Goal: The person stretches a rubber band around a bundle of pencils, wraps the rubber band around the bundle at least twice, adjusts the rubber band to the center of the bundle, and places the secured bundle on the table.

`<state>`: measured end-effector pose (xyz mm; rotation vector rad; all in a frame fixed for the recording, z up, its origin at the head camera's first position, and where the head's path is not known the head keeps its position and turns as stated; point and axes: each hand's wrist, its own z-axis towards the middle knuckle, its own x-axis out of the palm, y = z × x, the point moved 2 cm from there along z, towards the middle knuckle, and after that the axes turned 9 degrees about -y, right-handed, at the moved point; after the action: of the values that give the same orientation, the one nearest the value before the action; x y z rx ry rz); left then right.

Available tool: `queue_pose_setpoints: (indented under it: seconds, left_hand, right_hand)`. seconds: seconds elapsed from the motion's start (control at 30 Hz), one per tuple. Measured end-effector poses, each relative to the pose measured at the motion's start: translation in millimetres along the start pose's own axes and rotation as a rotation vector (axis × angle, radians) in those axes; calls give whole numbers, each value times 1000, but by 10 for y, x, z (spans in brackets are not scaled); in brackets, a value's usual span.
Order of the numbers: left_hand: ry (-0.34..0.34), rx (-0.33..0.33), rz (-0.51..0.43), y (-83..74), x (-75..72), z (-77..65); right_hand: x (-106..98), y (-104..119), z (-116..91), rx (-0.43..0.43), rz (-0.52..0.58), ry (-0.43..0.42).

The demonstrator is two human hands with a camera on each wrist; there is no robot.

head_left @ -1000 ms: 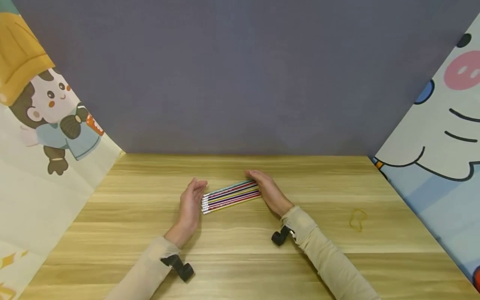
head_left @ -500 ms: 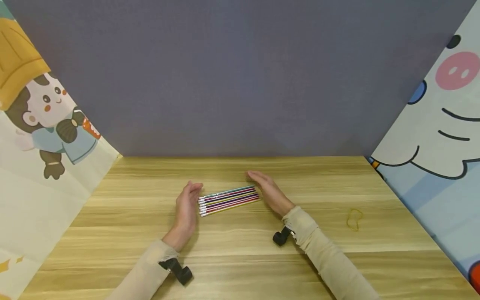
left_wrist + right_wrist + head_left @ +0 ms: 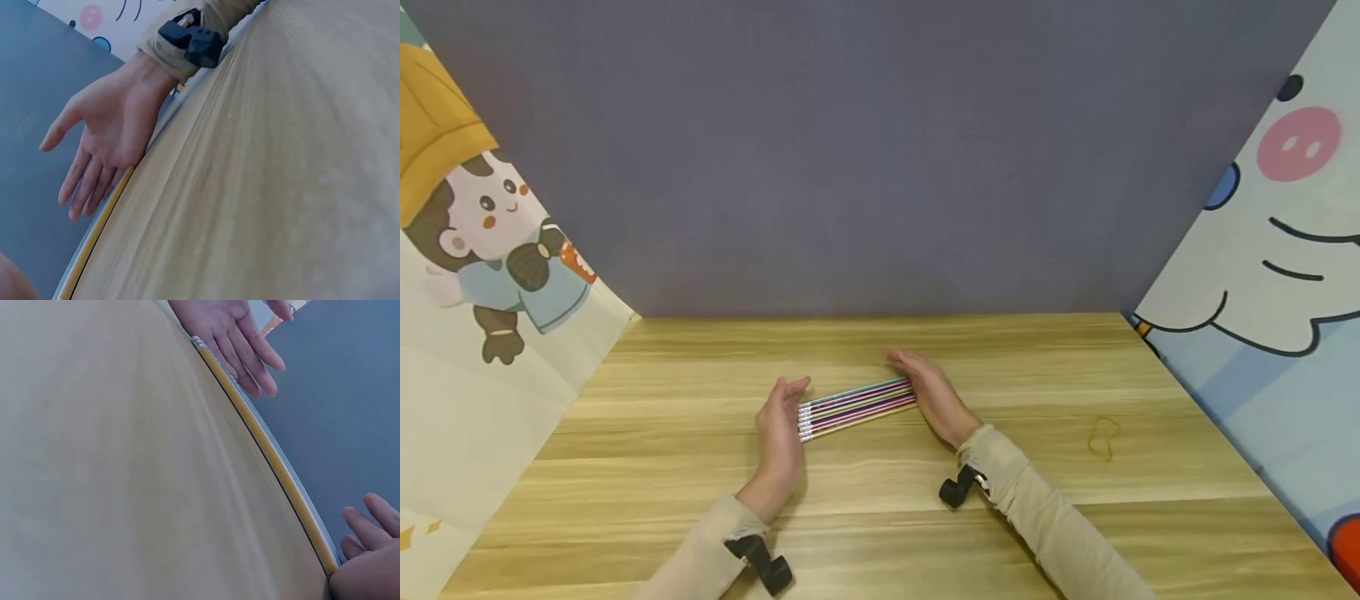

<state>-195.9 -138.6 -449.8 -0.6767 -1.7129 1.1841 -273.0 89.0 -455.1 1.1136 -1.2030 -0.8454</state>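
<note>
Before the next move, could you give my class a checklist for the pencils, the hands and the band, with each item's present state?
1. Pencils lying side by side: ok, in one neat row.
2. White ends all facing the same way: ok, all toward the left hand.
3. One hand at each end: ok, left hand at the white ends, right hand at the other ends.
4. Other ends level: cannot tell, the right hand mostly hides them.
5. Band round the pencils: not ok, it lies on the table, apart from them, to the right of the right hand.
</note>
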Motion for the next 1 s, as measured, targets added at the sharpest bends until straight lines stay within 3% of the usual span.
queue_pose_setpoints:
  seconds: [0.2,0.3,0.53,0.67,0.77,0.87,1.0]
  left_hand:
    - [0,3,-68,-8,9,-12]
    - [24,-2,-36,-2,11,-27]
    - [64,-15,257,-108,-23,18]
    - [126,-93,354,-227,-75,84]
    - [206,-94,466,-355,-109,147]
    - [321,29,653,-479,-104,203]
    - [479,320,943,-550,-76,176]
  right_hand:
    - [8,15,-147,13,-70,15]
    - [-5,9,-165,17,-84,10]
    - [-22,56,-159,30,-112,-32]
    - [-74,152,-170,51,-223,-55]
    - [-120,259,-168,43,-341,-7]
    - [-121,373,-186,5,-492,91]
    - [-32,445,-274,-127,-796,244]
